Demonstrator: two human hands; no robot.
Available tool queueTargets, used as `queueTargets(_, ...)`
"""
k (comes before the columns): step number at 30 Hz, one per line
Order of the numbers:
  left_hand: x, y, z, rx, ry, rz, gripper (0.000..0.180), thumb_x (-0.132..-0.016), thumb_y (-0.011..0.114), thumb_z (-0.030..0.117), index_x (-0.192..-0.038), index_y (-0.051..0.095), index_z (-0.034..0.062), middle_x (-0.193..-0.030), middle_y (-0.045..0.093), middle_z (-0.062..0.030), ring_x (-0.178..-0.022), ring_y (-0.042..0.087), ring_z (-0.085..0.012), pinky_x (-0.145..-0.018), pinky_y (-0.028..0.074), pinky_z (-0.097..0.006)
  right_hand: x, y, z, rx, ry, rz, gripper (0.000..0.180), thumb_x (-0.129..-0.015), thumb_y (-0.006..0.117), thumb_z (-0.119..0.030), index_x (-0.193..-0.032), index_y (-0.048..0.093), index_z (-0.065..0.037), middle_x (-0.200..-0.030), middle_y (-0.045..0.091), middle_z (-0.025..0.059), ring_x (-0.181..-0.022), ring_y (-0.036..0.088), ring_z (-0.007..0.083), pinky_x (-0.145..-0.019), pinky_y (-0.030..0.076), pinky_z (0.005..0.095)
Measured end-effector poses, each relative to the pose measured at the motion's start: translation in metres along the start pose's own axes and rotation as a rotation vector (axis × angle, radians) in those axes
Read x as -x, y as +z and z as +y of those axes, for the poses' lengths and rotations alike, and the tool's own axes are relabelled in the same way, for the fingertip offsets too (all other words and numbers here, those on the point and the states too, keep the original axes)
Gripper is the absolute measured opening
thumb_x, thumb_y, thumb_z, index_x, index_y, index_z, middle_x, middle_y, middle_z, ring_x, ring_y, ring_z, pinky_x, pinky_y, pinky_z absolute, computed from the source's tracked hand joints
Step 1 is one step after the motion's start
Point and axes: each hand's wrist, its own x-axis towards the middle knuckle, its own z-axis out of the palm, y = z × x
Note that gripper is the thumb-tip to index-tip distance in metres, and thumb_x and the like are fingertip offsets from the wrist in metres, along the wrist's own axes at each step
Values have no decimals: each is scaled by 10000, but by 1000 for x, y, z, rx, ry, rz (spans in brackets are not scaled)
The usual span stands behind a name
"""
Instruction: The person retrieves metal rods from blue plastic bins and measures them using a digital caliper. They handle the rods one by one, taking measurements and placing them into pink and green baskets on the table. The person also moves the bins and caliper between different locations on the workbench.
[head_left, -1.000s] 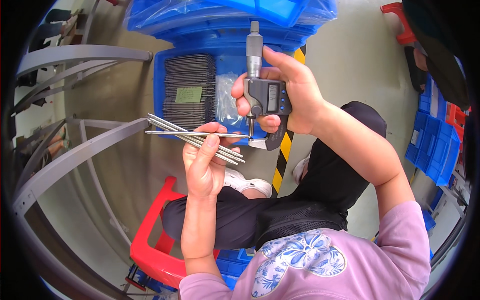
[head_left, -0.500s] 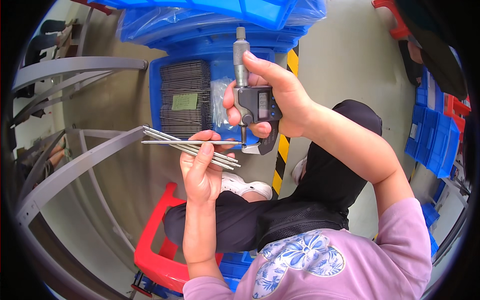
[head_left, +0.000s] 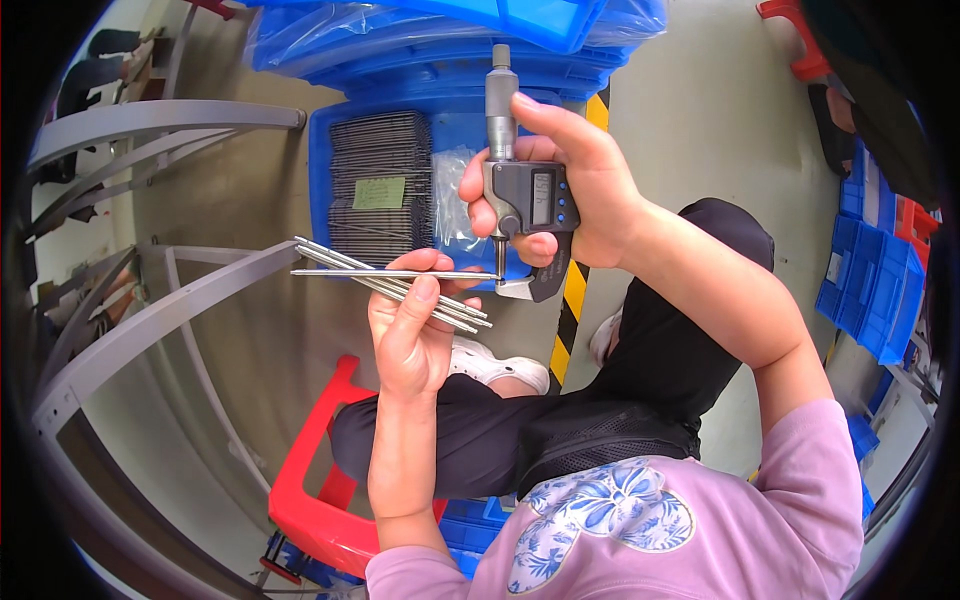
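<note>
Several thin metal rods (head_left: 385,282) are gripped by my left hand (head_left: 410,335), its thumb and fingers pressed on them. One rod lies level across the fanned bunch, its right end between the jaws of a digital micrometer (head_left: 525,190). My right hand (head_left: 585,180) is wrapped round the micrometer's frame, with the thumb beside the grey thimble at the top. The micrometer's small display faces up. Whether its jaws press on the rod's tip is too small to tell.
Beyond my hands a blue crate (head_left: 320,170) holds stacked dark rods, a yellow-green note (head_left: 379,193) and clear plastic bags (head_left: 455,195). More blue crates (head_left: 450,50) stand behind. A grey metal frame (head_left: 165,330) is at left, a red stool (head_left: 300,480) below it.
Both hands, the micrometer and the rods appear slightly further right and higher; the crate has shifted right in view too. The rod's end stays at the jaws, and the grips are unchanged.
</note>
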Motion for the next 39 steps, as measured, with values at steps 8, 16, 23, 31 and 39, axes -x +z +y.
queueTargets(8, 0, 0, -1, -16, 5, 1, 221, -847, 501, 51, -1055, 508, -23, -978, 555, -113, -896, 598, -302, -684, 552, -367, -2, 0, 0, 24, -12, 15, 602, -806, 367, -599, -813, 572, -33, -668, 590, 94, -465, 480, 99, -362, 341, 198)
queueTargets(16, -1, -3, -4, 7, -10, 34, 211, -856, 501, 62, -1055, 514, -7, -963, 563, -99, -862, 604, -264, -707, 538, -370, -4, -6, 4, 23, -49, -26, 618, -852, 274, -559, -883, 560, -12, -713, 595, 109, -435, 452, 113, -393, 362, 211)
queueTargets(23, -4, -5, -2, -84, 34, 85, 199, -861, 501, 78, -1045, 518, 3, -925, 576, -89, -817, 604, -221, -685, 521, -331, -3, -2, 0, 10, -31, 12, 654, -827, 294, -581, -900, 548, 17, -702, 590, 123, -387, 430, 125, -382, 348, 218)
queueTargets(31, -8, -7, -10, -446, -76, 98, 210, -858, 537, 135, -989, 548, -28, -786, 579, -59, -691, 612, -154, -599, 499, -256, -7, 0, 6, 450, -219, 185, 339, -738, 623, -351, -828, 591, -26, -637, 576, 35, -403, 428, 59, -373, 323, 194)
queueTargets(39, -1, 2, -8, -676, -282, -224, 220, -824, 570, 107, -965, 583, -61, -815, 541, -67, -703, 589, -155, -618, 482, -277, -9, -1, -1, 576, -311, 225, 330, -661, 730, -196, -898, 585, -18, -707, 589, 24, -478, 445, 54, -452, 360, 192)
